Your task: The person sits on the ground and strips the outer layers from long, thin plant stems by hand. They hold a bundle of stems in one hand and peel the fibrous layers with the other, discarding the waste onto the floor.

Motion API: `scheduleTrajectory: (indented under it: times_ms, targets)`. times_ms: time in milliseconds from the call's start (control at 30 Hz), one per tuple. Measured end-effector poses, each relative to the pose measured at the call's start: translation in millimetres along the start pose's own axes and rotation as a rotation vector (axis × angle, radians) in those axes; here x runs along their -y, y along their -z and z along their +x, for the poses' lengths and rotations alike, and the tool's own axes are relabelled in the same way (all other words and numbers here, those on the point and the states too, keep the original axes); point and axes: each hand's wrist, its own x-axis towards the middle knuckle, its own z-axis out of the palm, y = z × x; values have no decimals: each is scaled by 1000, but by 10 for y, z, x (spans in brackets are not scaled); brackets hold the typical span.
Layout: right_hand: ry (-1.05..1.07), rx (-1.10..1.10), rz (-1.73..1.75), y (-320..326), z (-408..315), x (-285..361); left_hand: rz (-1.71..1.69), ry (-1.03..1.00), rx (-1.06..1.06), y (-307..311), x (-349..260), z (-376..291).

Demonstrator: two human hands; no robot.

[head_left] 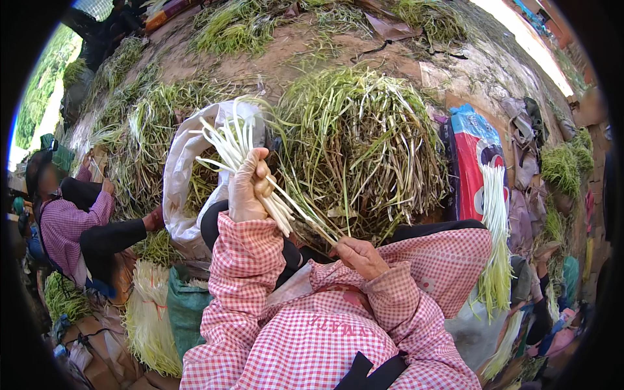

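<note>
My left hand is closed round a bunch of white peeled stalks, held over the rim of a white woven sack. Lower and to the right, my right hand pinches the end of a long thin stalk, whose other end reaches my left hand. In front of me lies a large heap of long green and brown stalks with leaves. To its right, a bundle of clean white stalks with yellow-green tips rests on a red and blue printed plastic bag.
A co-worker in a checked top sits at the left beside another heap. A tied bundle of pale stalks and a green sack are at the lower left. More green piles lie on the ground beyond.
</note>
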Motion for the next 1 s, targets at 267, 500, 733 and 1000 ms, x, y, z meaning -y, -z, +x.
scheduleTrajectory:
  times_ms: [267, 500, 733, 1000]
  targets:
    - [151, -131, -907, 163, 23, -357, -10, -77, -24, 21, -62, -24]
    - [435, -322, -460, -11, 407, 485, -24, -3, -1, -54, 293, -89]
    - [310, -80, -288, 108, 452, 471, 115, 22, 34, -139, 429, -150]
    - [-116, -1237, -739, 2262, 1035, 105, -79, 80, 119, -431, 526, -174]
